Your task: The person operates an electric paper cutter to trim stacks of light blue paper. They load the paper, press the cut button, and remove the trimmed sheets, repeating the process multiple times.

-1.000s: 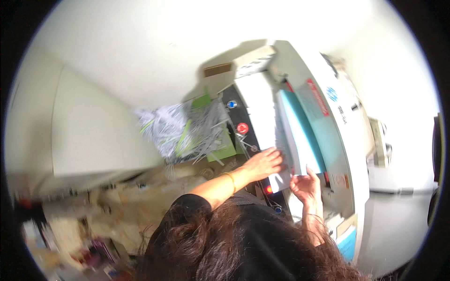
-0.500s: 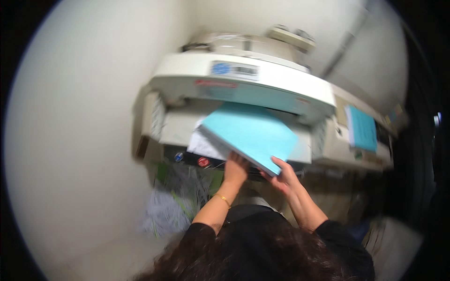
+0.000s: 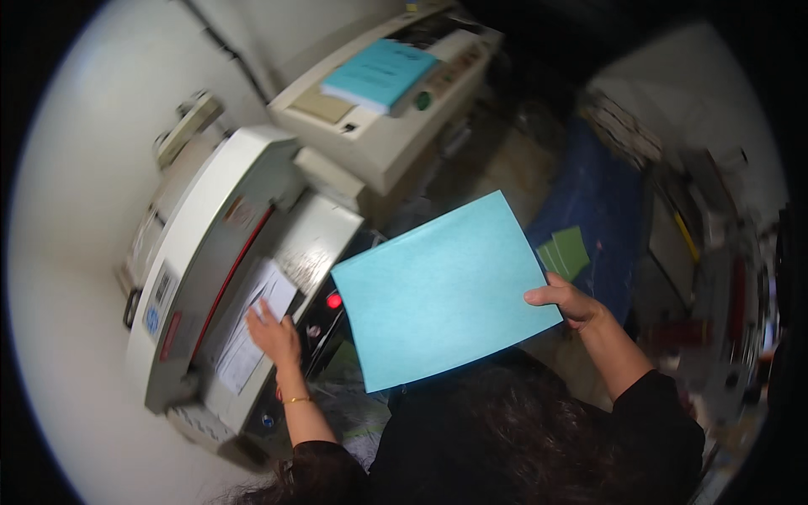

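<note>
My right hand grips a light blue paper-covered booklet at its right corner, thumb on top and fingers underneath. The booklet is held in the air in front of my body, outside the cutting machine. My left hand reaches onto the bed of the white paper cutter, fingers apart, over a stack of white printed sheets. Those sheets lie on the bed below the machine's hood, partly covered by the hand.
Another pale machine stands beyond the cutter, with a pile of blue booklets on top. A red lit button sits on the cutter's front edge. On the right, green cards rest on a blue surface.
The view has turned right. The blue booklet has come out of the cutter and is now in my right hand alone; my left hand has moved onto the white sheets.
</note>
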